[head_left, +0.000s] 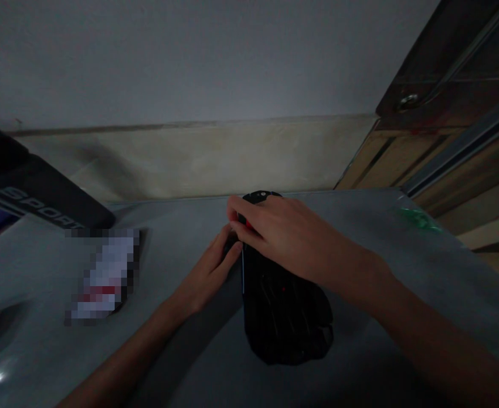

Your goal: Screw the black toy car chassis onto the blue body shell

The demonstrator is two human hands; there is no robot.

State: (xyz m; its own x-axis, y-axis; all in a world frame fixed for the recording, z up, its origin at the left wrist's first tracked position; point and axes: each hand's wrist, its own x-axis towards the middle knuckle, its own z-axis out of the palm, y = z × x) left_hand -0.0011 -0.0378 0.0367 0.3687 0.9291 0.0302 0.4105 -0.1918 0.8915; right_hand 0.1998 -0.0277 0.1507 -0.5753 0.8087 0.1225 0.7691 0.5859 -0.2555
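Note:
A black glove-like object [286, 314] with small red marks lies on the grey surface [190, 351] in the middle of the dim head view. My right hand [283, 235] rests over its far end, fingers curled down and pressing on it near a red spot. My left hand [209, 272] comes in from the lower left and touches the object's left edge, fingertips closed against it just under the right hand's fingers. The part of the object beneath my right hand is hidden.
A dark bag [41, 195] with pale lettering lies at the far left. A blurred white item [105, 272] sits beside it. A small green thing [417, 218] lies at the right edge. Wooden boards and a metal rail [457, 147] stand at the right, a wall behind.

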